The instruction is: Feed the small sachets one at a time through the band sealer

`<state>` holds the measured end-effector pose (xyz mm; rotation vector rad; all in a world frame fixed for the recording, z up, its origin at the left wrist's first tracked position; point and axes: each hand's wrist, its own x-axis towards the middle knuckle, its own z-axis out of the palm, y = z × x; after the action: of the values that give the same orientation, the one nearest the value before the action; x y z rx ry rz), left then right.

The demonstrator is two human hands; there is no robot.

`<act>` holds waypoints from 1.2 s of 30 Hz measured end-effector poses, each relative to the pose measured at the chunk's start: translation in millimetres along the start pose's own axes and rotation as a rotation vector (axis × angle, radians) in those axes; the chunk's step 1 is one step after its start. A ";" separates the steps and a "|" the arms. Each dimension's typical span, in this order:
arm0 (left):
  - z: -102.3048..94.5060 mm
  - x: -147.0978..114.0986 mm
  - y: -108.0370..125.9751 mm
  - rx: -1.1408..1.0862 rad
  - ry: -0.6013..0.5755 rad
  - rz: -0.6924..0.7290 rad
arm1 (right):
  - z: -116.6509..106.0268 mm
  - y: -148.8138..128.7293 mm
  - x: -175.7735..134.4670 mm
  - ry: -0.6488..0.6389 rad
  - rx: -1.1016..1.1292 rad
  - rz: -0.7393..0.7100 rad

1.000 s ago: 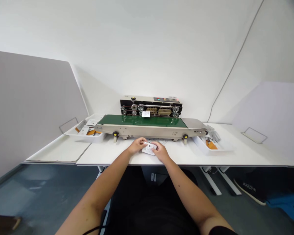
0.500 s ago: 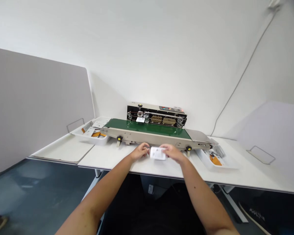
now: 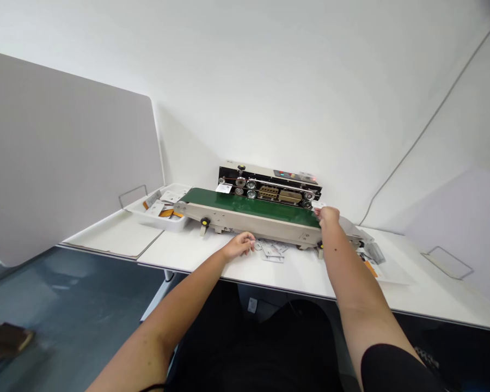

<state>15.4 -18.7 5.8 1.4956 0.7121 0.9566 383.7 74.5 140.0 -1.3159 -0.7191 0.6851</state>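
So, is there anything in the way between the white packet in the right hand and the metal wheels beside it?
Nothing visible. The right hand holds the white packet beside the metal wheels at the machine's right end; whether they touch, I can't tell.

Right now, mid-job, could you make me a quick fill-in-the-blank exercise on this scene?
The conveyor belt is coloured ____.
The ____ holds a packet beside the rollers.
Loose packets near the left hand lie on the ____ tabletop.
The brightest-coloured pieces in the left tray are ____.

Missing words: green; right hand; white; orange.
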 end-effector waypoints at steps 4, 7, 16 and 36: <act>-0.6 0.6 -0.6 0.008 -0.009 -0.006 | 26.8 2.8 -1.8 -0.004 -0.021 0.116; -1.0 0.7 -0.9 0.019 -0.011 -0.003 | 34.2 0.9 -7.4 -0.022 -0.045 0.115; -0.6 1.8 -2.5 0.046 -0.013 -0.002 | 10.0 39.9 -123.3 -0.062 -0.415 -0.662; -0.6 2.6 -2.0 0.046 -0.015 0.031 | -8.6 138.2 -229.5 -0.522 -0.929 -0.702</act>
<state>16.4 -15.9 4.3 1.5568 0.7065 0.9568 245.4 -94.2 -15.7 -1.5453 -1.9692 0.0700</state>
